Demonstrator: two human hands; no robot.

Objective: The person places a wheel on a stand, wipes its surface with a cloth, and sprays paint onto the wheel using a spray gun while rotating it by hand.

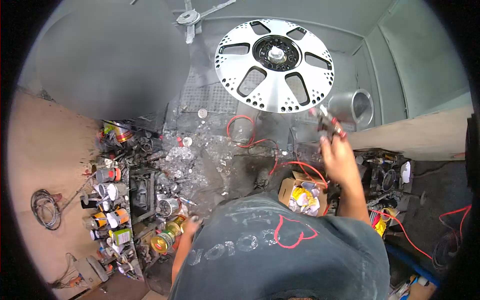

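Note:
My right hand (340, 159) is wrapped round a spray gun (328, 121) with red parts, held at the lower right of a large silver wheel disc (272, 90). Slots and small dark holes pierce the disc, and its hub is black. The gun's front end is close to the disc's rim; I cannot tell whether they touch. Down at my side, my left hand (191, 225) is near some gold-coloured cans (161, 242). Its fingers are small and blurred, so what they hold, if anything, is unclear.
A red hose (305, 165) loops across the littered floor. By my feet stands a cardboard box (286, 191) with crumpled yellow and white material. A metal cylinder (345, 107) lies right of the disc. Cans and tools crowd a left-hand shelf (131, 200). A blurred grey round shape (112, 60) fills the upper left.

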